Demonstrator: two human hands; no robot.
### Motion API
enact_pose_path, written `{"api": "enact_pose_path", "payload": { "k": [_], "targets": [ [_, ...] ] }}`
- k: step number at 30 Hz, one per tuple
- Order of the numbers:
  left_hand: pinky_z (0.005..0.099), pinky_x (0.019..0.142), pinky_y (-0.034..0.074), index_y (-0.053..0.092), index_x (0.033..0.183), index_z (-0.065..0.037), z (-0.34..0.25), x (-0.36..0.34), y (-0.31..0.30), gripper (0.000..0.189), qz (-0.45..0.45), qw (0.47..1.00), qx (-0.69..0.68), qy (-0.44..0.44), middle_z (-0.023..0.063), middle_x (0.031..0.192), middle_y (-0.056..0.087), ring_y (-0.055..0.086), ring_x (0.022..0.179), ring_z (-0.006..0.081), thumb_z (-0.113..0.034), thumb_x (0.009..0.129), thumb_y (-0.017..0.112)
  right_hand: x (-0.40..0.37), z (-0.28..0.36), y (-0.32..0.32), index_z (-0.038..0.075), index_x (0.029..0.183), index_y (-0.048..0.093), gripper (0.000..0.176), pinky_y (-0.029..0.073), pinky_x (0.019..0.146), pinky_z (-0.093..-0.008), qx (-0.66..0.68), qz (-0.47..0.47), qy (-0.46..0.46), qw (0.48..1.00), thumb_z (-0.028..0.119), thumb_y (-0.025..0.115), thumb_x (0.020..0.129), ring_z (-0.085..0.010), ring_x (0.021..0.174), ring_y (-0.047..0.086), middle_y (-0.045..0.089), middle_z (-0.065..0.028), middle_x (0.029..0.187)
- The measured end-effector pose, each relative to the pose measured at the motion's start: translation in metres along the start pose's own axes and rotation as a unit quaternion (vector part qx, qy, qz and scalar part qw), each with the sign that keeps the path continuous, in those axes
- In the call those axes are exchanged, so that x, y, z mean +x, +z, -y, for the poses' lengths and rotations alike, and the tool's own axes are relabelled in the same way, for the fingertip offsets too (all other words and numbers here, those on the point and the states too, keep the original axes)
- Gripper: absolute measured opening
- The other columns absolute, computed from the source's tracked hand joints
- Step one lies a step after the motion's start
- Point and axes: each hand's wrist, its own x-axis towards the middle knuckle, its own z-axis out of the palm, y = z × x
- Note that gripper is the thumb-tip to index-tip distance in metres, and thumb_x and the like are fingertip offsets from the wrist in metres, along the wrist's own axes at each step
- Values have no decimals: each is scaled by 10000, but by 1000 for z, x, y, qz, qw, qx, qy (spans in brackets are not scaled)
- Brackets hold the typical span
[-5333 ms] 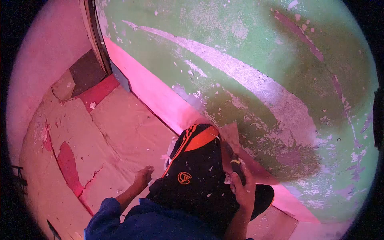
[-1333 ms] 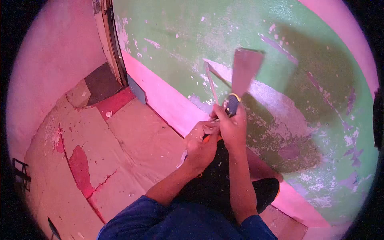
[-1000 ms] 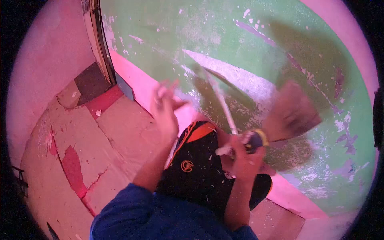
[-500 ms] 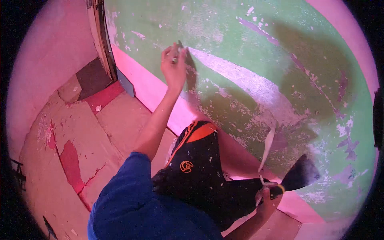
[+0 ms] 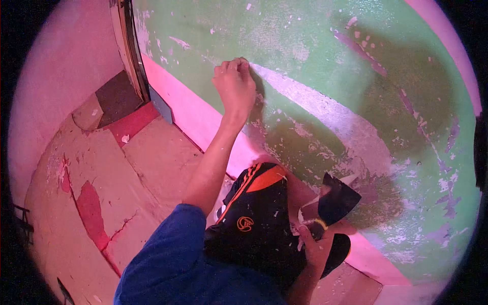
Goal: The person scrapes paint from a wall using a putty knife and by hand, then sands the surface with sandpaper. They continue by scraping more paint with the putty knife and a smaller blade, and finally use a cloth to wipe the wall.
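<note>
Left hand (image 5: 235, 86) — fingers curled and bunched at the green wall (image 5: 300, 114), by the narrow tip of the bare patch (image 5: 325, 109); cannot tell whether it pinches anything. Right hand (image 5: 316, 246) closed round the handle of the scraper (image 5: 338, 199), low before the wall — dark blade angled up, pale peeled strip (image 5: 308, 210) beside it, near the black shorts (image 5: 264, 218).

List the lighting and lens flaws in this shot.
Head view: pink cast over the floor, fisheye distortion, black corners. Head view: bright patch on the bare strip, broad shadows across the green wall, one beside the left hand. Head view: scraper blade dark, surface detail hard to read.
</note>
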Motion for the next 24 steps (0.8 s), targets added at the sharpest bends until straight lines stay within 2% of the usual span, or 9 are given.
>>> {"api": "enact_pose_path", "payload": {
  "k": [3,5,8,11,15,17,19,22,24],
  "targets": [
    [406,750,409,566,866,36,3,-7,7,176,1,997,-65,-33,191,793,575,526,816,339,-129,858,505,4,2,8,14,776,607,184,412,526,-237,4,6,-4,1000,146,718,711,-92,565,512,569,-21,657],
    [394,655,402,524,879,23,1,-21,8,140,-16,995,-97,-1,185,786,548,524,735,281,-108,867,478,10,2,10,19,796,599,164,388,478,-225,6,57,-47,997,141,693,742,-82,527,494,554,-13,638],
    [303,532,397,496,900,32,-26,-39,-14,252,110,919,-309,-217,92,692,502,495,627,144,-207,931,422,13,31,24,18,813,597,194,395,532,-214,2,24,-10,1000,164,703,743,-76,584,499,563,-6,698],
    [287,556,391,489,907,19,-27,-50,-12,251,112,922,-310,-202,57,678,482,453,631,111,-220,937,414,37,50,43,17,856,614,201,389,548,-207,9,17,-3,1000,180,686,765,-68,605,495,561,0,702],
    [279,561,377,480,903,9,-31,-53,-11,254,102,926,-312,-186,56,676,477,417,631,99,-226,945,394,97,60,87,9,949,627,270,402,554,-233,-11,-11,-236,972,232,645,799,-97,598,494,553,5,709],
    [244,692,392,497,918,-8,-31,-54,-12,204,127,907,-334,-221,26,804,502,452,755,90,-200,936,431,130,76,121,10,968,623,348,418,555,-260,-58,-47,-379,922,302,654,782,-153,600,538,589,-58,712],
    [255,705,403,500,943,-13,-26,-58,-11,208,114,884,-390,-230,36,824,507,460,775,100,-204,940,419,139,107,153,3,849,605,299,476,646,-390,-129,-44,-360,923,296,615,792,-334,696,603,599,-179,758],
    [270,813,398,491,1035,-12,11,-68,2,208,138,816,-506,-243,42,950,509,473,890,120,-173,937,405,153,123,177,-5,834,614,332,484,659,-430,-256,-63,-324,908,322,601,780,-353,714,611,604,-205,764],
    [287,773,420,480,1098,-52,9,-59,-5,246,179,851,-439,-226,24,925,530,490,817,130,-207,947,363,159,129,185,-5,835,618,311,486,662,-437,-245,-63,-281,926,300,599,778,-351,716,613,603,-210,763]
  ]
}}
